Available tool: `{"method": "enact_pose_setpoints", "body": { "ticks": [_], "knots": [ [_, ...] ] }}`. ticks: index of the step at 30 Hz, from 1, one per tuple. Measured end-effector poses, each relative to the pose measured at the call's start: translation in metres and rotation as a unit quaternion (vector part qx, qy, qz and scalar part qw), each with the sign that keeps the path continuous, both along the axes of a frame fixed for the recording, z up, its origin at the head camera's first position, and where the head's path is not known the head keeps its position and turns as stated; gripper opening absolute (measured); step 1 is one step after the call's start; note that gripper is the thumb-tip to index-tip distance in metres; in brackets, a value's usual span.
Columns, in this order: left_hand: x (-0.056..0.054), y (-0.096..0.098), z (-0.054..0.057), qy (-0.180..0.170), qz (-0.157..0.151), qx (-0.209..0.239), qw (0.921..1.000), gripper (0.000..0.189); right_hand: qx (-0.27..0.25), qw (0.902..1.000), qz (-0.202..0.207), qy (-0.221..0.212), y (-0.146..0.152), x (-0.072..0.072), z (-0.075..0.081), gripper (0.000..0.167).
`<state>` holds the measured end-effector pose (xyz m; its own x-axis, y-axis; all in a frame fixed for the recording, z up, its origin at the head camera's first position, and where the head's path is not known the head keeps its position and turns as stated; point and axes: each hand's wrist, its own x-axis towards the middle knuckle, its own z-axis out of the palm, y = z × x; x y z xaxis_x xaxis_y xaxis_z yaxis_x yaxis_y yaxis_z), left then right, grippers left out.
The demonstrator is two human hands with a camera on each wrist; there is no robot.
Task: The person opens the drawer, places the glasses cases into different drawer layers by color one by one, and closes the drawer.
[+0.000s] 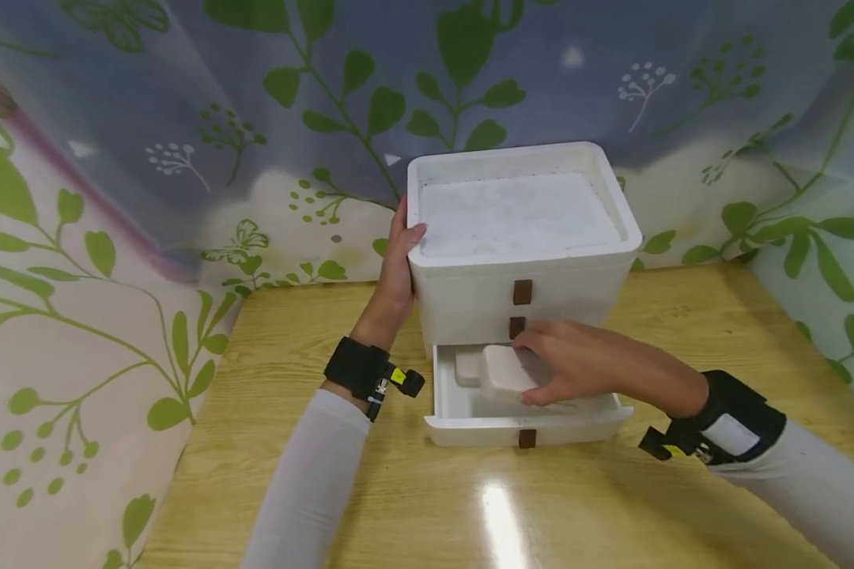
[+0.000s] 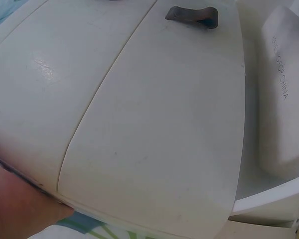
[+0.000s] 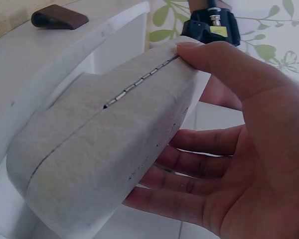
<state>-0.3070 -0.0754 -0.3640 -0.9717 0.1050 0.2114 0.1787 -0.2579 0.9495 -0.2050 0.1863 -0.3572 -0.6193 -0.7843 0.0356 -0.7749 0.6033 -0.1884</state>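
A white drawer cabinet (image 1: pixel 462 304) stands on the table, its bottom drawer (image 1: pixel 462 432) pulled out. My left hand (image 1: pixel 397 269) rests on the cabinet's left side, thumb over the top rim. At the drawer's right, my right hand (image 1: pixel 576 356) holds a pale hard case (image 3: pixel 94 154) with a segmented metal hinge along its seam. That case is tilted over the drawer, thumb on its hinge edge and fingers along the opposite side. A second pale case (image 1: pixel 467 366) lies at the drawer's back left, partly hidden behind the held one.
Brown tabs (image 1: pixel 523 292) mark the drawer fronts. The cabinet's top is a shallow tray with a raised rim (image 1: pixel 527 259). A wooden table (image 1: pixel 292 356) lies beneath, and leaf-patterned cloth (image 1: pixel 313 174) hangs close behind and at both sides.
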Motion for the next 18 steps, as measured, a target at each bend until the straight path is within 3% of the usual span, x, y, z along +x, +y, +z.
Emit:
{"method": "enact_pose_setpoints", "body": {
  "ticks": [8, 18],
  "knots": [
    [-0.002, -0.001, -0.001, 0.013, -0.004, 0.0, 0.9999, 0.081, 0.045, 0.9976, -0.015, -0.051, -0.01, -0.012, -0.007, 0.062],
    [-0.003, -0.001, -0.002, 0.01, 0.004, -0.003, 0.9999, 0.08, 0.085, 0.9939, 0.019, -0.067, -0.02, -0.015, -0.022, 0.052]
  ]
}}
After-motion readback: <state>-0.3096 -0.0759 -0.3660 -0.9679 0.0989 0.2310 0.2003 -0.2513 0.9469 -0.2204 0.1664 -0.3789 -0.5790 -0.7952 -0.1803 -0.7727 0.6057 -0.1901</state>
